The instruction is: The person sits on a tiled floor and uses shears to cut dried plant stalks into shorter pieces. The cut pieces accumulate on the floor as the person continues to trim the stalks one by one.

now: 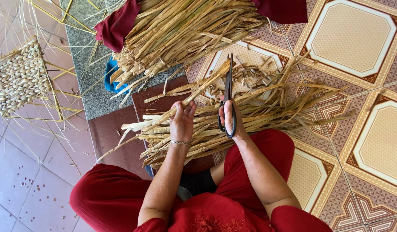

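Note:
My left hand [181, 120] grips a long dried straw-coloured stalk [207, 81] that runs up and to the right. My right hand [229, 117] holds black scissors [228, 86] by the handles, blades pointing away and lying against the stalk's far end. Under both hands lies a loose pile of dried stalks [258, 109] across the floor in front of my red-clad legs.
A bigger bundle of dried stalks [185, 30] lies further away, partly on dark red cloth [117, 23]. A partly woven mat with loose strands [20, 77] sits at the left. A blue object [110, 77] peeks from under the bundle. Patterned floor tiles [353, 38] spread right.

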